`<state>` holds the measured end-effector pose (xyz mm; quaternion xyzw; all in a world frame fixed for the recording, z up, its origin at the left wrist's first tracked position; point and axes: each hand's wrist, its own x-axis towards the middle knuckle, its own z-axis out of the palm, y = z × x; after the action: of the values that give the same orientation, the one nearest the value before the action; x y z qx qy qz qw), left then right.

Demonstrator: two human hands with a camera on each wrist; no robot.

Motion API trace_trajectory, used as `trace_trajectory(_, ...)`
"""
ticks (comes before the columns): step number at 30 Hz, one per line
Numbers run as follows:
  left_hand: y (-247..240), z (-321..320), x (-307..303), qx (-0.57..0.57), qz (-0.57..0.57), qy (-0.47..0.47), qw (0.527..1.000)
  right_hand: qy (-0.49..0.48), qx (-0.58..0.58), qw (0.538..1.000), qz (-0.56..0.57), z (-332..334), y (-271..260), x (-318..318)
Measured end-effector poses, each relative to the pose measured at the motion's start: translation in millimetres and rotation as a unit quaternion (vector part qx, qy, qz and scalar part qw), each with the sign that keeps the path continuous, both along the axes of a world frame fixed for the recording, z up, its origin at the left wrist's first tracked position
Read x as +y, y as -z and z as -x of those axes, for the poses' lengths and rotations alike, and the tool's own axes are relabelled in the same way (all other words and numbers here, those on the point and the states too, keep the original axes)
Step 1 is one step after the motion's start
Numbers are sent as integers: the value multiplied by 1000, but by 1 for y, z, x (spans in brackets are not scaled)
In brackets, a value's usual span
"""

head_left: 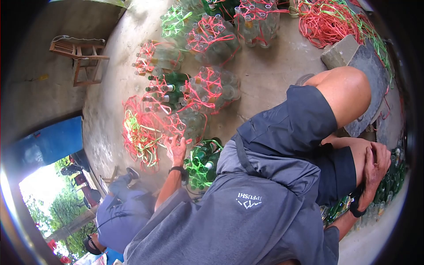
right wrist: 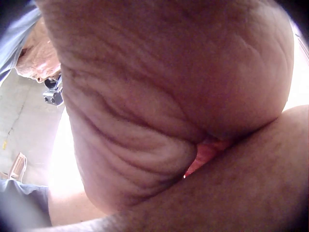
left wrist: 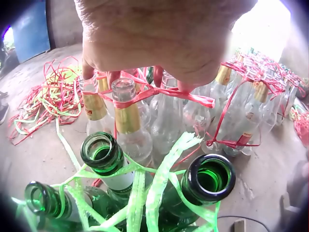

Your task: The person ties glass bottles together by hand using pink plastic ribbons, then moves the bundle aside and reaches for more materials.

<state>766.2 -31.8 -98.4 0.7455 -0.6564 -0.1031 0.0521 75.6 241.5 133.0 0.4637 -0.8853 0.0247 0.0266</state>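
Observation:
In the head view my left hand (head_left: 176,150) is at a bundle of clear glass bottles (head_left: 194,123) bound with red plastic strapping. Up close, the left hand (left wrist: 154,38) reaches over the bottle necks, fingers bent down and gripping the knotted red strapping (left wrist: 159,92). Some of these clear bottles wear gold neck foil (left wrist: 127,121). Just below the hand stand green bottles (left wrist: 101,154) tied with light green strapping (left wrist: 137,193). My right hand (head_left: 376,165) rests on my bent leg, holding nothing; the right wrist view shows mostly its palm side against skin.
Several more strapped bottle bundles (head_left: 212,39) stand on the concrete floor. Loose red and green strapping (head_left: 141,132) lies beyond the left hand, with a larger heap (head_left: 322,24) at top right. Another person (head_left: 121,214) bends at lower left. A wooden chair (head_left: 86,57) stands near the wall.

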Motion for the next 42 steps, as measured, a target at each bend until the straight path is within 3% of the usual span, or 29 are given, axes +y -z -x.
trace_trajectory(40,2,-2,-6,-24,-28,-9,999,-6,-10,999,40,1,3,6)
trace_trajectory(42,-2,1,-5,16,-29,-15,999,-5,-7,999,39,0,3,7)
